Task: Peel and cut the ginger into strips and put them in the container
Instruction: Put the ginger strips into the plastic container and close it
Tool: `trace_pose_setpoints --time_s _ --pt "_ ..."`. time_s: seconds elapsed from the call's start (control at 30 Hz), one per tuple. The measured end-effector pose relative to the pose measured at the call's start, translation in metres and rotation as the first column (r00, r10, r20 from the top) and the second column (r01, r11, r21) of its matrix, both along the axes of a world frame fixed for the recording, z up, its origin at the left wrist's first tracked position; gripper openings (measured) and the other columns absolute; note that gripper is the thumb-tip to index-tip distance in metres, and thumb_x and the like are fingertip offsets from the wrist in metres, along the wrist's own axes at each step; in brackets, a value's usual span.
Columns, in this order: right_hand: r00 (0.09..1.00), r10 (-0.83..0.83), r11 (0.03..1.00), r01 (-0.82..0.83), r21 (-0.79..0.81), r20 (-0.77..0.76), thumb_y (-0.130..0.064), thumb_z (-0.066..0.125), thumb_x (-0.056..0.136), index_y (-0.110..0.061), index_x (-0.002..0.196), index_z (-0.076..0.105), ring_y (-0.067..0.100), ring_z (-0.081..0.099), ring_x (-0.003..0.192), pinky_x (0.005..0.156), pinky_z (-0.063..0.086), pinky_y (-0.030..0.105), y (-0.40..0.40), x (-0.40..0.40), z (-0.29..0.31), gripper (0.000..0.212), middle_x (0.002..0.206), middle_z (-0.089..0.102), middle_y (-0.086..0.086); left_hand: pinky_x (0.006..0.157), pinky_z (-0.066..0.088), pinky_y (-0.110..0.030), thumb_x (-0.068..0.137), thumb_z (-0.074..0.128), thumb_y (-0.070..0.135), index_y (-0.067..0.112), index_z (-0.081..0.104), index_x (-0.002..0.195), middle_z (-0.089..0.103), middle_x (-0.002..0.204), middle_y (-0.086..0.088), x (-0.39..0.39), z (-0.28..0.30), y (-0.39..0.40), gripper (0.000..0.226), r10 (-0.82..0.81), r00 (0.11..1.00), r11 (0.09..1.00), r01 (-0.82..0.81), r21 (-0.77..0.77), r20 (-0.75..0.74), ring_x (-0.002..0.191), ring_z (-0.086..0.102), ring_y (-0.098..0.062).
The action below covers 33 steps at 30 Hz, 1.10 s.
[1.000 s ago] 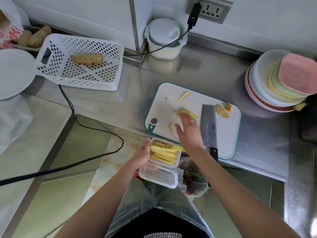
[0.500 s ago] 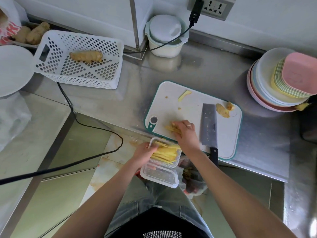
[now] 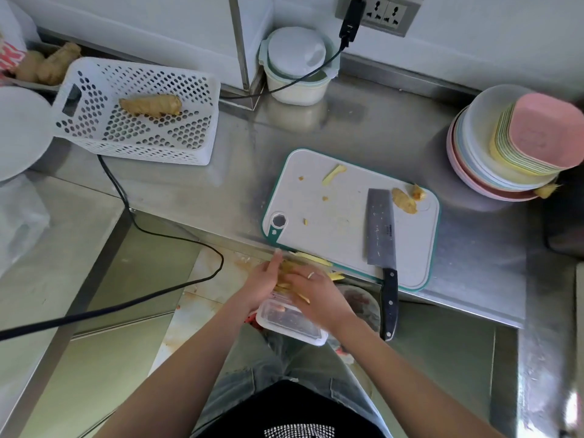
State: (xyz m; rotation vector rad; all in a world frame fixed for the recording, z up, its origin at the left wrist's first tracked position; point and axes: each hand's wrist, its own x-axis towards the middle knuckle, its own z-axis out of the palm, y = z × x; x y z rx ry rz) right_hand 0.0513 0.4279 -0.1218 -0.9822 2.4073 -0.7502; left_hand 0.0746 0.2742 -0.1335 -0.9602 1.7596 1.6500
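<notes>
1. Both hands meet just below the counter's front edge. Left hand (image 3: pixel 264 281) lies alongside the clear plastic container (image 3: pixel 290 324), fingers straight and pointing up toward the counter edge; whether it grips the rim I cannot tell. Right hand (image 3: pixel 316 294), a ring on one finger, is laid palm-down over the ginger strips (image 3: pixel 292 281), fingers loosely spread; nothing plainly pinched.
2. Hidden: most of the container's far end and most strips sit under the two hands. Only the near, transparent end with its white rim shows.
3. Strips are pale yellow, thin, stick-shaped; a few (image 3: pixel 311 258) poke out past the fingers by the near edge of the cutting board (image 3: pixel 335 222).
4. Board: white, teal-rimmed, rounded corners, on a steel counter (image 3: pixel 221 184). Small ginger scraps (image 3: pixel 333 173) scattered on it; two peel-coloured offcuts (image 3: pixel 406 199) near the far right corner.
5. Cleaver (image 3: pixel 379 229) lies flat on the board, black handle overhanging the counter edge, well apart from either hand.
6. Whole unpeeled ginger root (image 3: pixel 151 105) in a white perforated basket (image 3: pixel 132 143), far left.
</notes>
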Motion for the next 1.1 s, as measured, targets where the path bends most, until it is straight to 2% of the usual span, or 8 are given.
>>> trace_pose_setpoints --time_s 0.13,0.23,0.47,0.6,0.77,0.83,0.97,1.1 --pt "0.975 -0.187 0.968 0.162 -0.192 -0.12 -0.023 0.055 0.086 -0.024 0.115 0.067 0.014 0.052 0.111 0.1 0.043 0.034 0.008 0.004 0.015 0.032 0.114 0.065 -0.005 0.093 0.049 -0.036 0.094 0.028 0.061 0.014 0.064 0.111 0.069 0.106 -0.007 -0.002 0.001 0.001 0.062 -0.018 1.0 0.999 0.017 -0.028 -0.019 0.098 0.064 -0.02" --pt "0.923 -0.338 0.941 0.327 -0.089 -0.182 -0.028 0.057 0.087 -0.028 0.113 0.067 0.018 0.048 0.114 0.098 0.039 0.038 0.026 -0.005 0.016 0.028 0.12 0.06 -0.002 0.095 0.048 -0.041 0.089 0.027 0.069 0.013 0.065 0.105 0.07 0.101 -0.011 0.001 0.002 0.002 0.07 -0.03 1.0 0.999 0.03 -0.03 0.004 0.095 0.065 -0.023" --pt "0.979 -0.196 0.965 0.202 0.164 -0.055 -0.011 0.057 0.094 -0.013 0.12 0.064 0.022 0.044 0.115 0.093 0.048 0.033 0.027 -0.007 0.012 0.027 0.131 0.043 0.007 0.098 0.046 -0.046 0.079 0.029 0.081 0.014 0.063 0.11 0.068 0.105 -0.012 0.003 0.003 0.0 0.081 -0.055 0.998 0.998 0.055 -0.005 0.022 0.099 0.064 -0.024" --pt "0.976 -0.191 0.979 0.197 0.051 -0.107 -0.003 0.067 0.084 -0.004 0.107 0.069 0.032 0.057 0.1 0.078 0.055 0.042 0.011 -0.005 0.011 0.023 0.108 0.061 0.012 0.095 0.05 -0.043 0.086 0.031 0.072 0.016 0.062 0.113 0.07 0.103 -0.007 0.002 0.003 0.001 0.069 -0.122 0.992 0.992 0.122 -0.01 -0.024 0.096 0.066 -0.021" --pt "0.941 -0.226 0.972 0.237 0.013 -0.251 -0.036 0.059 0.086 -0.017 0.091 0.075 0.025 0.063 0.089 0.073 0.05 0.037 0.014 -0.01 0.019 0.025 0.094 0.069 0.001 0.097 0.047 -0.043 0.087 0.032 0.07 0.019 0.059 0.118 0.068 0.108 -0.002 0.002 0.0 -0.001 0.065 -0.1 0.995 0.994 0.099 0.038 0.025 0.102 0.064 -0.02" --pt "0.913 -0.327 0.945 0.322 -0.063 -0.243 -0.028 0.063 0.087 -0.017 0.104 0.072 0.026 0.06 0.093 0.079 0.05 0.039 0.019 -0.017 0.018 0.022 0.101 0.066 0.004 0.097 0.047 -0.044 0.076 0.05 0.074 0.02 0.057 0.12 0.068 0.109 -0.001 0.004 0.001 -0.004 0.069 -0.182 0.983 0.98 0.18 0.09 0.015 0.103 0.063 -0.02" --pt "0.959 -0.277 0.954 0.282 0.098 -0.064 -0.011 0.061 0.09 -0.013 0.131 0.056 0.027 0.045 0.119 0.102 0.041 0.041 0.016 -0.029 0.012 0.042 0.128 0.054 0.007 0.093 0.052 -0.04 0.06 0.088 0.015 0.015 0.056 0.122 0.07 0.108 -0.001 0.005 -0.007 -0.008 0.07 -0.245 0.969 0.943 0.24 0.232 -0.006 0.101 0.067 -0.017" --pt "0.964 -0.245 0.96 0.256 0.111 -0.1 0.003 0.064 0.082 -0.006 0.121 0.062 0.033 0.049 0.113 0.095 0.047 0.044 0.008 -0.02 0.009 0.04 0.118 0.06 0.011 0.086 0.055 -0.034 0.057 0.088 0.006 0.015 0.056 0.121 0.071 0.105 -0.002 0.004 -0.01 -0.004 0.073 -0.181 0.983 0.964 0.18 0.197 -0.013 0.095 0.069 -0.016"
